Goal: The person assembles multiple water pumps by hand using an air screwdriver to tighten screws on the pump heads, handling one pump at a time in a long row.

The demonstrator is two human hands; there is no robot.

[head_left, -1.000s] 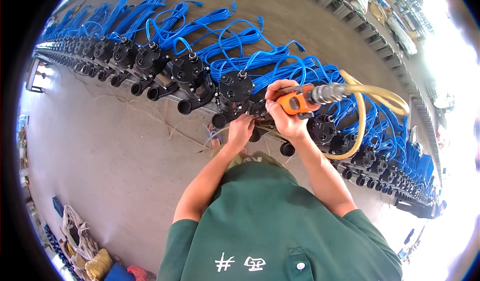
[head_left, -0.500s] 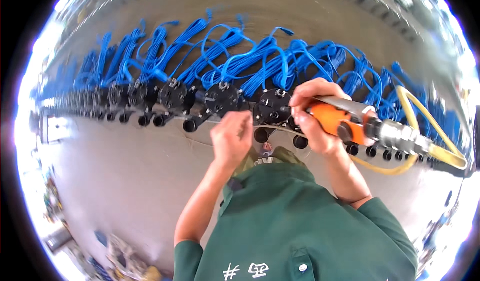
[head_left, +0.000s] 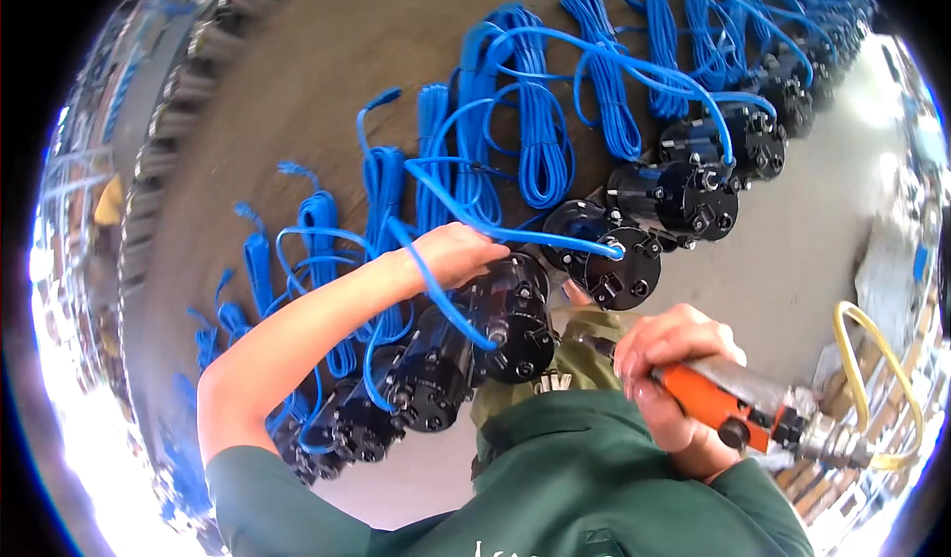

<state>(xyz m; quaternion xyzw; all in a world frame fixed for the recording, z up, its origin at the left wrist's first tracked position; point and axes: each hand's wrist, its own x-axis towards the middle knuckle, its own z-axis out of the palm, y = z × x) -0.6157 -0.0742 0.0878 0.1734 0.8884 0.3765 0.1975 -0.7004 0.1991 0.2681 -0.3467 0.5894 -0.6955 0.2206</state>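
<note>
My right hand (head_left: 679, 364) is wrapped round an orange and silver air screwdriver (head_left: 718, 398), whose dark bit points left over my lap. A yellow air hose (head_left: 860, 359) loops from the tool's rear. My left hand (head_left: 456, 257) reaches across to a black cylindrical unit (head_left: 520, 329) and is curled at its far upper side; the fingertips are partly hidden. A blue cable (head_left: 436, 284) runs from this unit's end face over my left forearm. Just to the right, another black cylindrical unit (head_left: 626, 270) shows its round end face, with a blue cable (head_left: 535, 235) attached.
More black units (head_left: 684, 200) stretch in a row to the upper right and lower left. Behind them lie bundled coils of blue cable (head_left: 545, 131) on a brown surface (head_left: 327, 71). Grey floor (head_left: 792, 230) shows at the right, with stacked material (head_left: 832, 478) at the lower right.
The view has swung, so the row now slants. My left hand has moved onto a unit on the left. My right hand has drawn the screwdriver back from a unit's end face.
</note>
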